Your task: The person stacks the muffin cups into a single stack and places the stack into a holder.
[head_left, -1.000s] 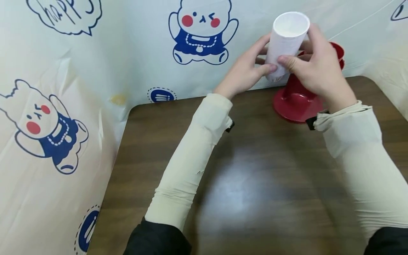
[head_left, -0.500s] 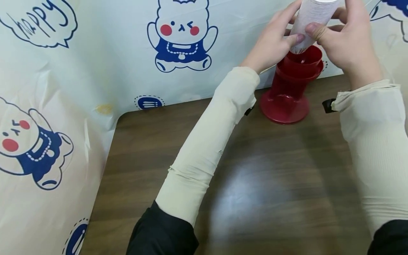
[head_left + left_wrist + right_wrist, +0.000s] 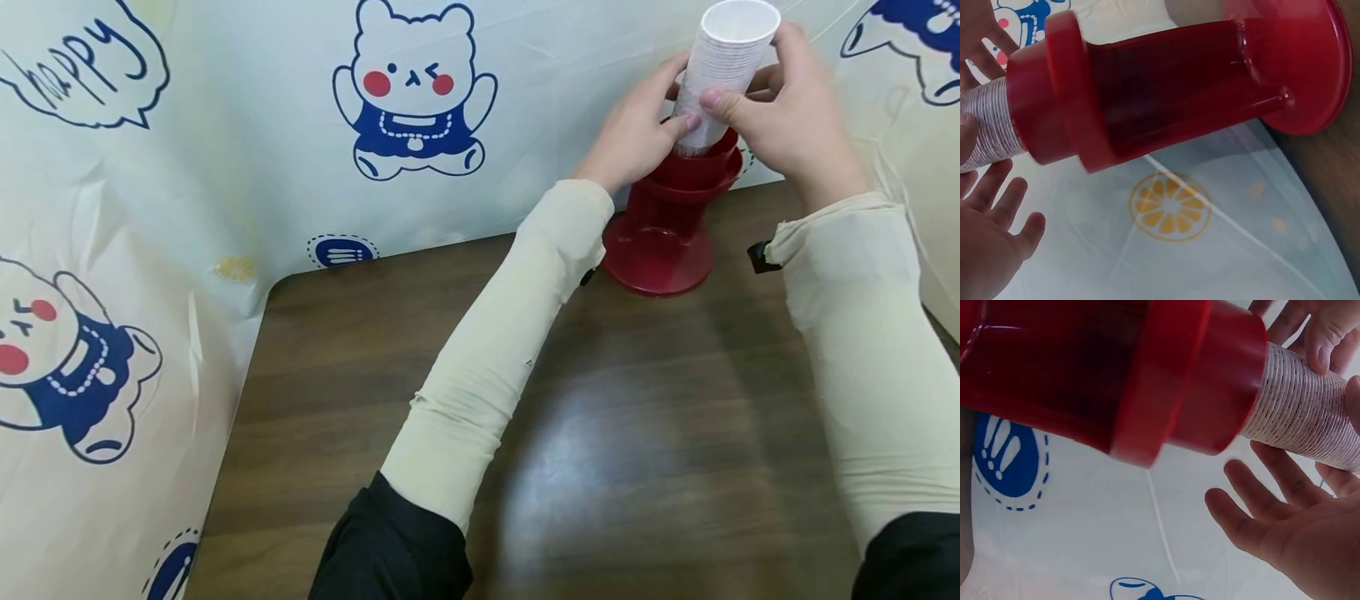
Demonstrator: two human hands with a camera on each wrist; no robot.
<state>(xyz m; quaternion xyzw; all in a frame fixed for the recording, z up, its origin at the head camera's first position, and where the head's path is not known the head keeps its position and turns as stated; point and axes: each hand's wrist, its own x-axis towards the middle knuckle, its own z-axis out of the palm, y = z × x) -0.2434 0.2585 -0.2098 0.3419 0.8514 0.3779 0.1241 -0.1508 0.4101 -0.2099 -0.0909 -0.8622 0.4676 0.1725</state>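
A tall stack of nested white paper cups (image 3: 726, 71) leans slightly above a red cup dispenser (image 3: 663, 254) at the back of the table. My left hand (image 3: 636, 125) grips the stack from the left, thumb in front. From the right, my right hand (image 3: 797, 125) holds it too, its thumb across the front. Both wrist views show the lower end of the ribbed cup stack (image 3: 1304, 403) inside the round mouth of the red dispenser (image 3: 1166, 87). How deep it sits is hidden by the red wall.
The dispenser stands on a brown wood-grain table (image 3: 600, 417) near its rear edge. Behind and to the left hangs a pale sheet (image 3: 247, 125) printed with cartoon bears. A black tab (image 3: 763, 257) pokes out at the right cuff.
The head view has shifted. Both hands have brought the cup stack from in front of the dispenser to over its mouth, then lowered it into the opening.
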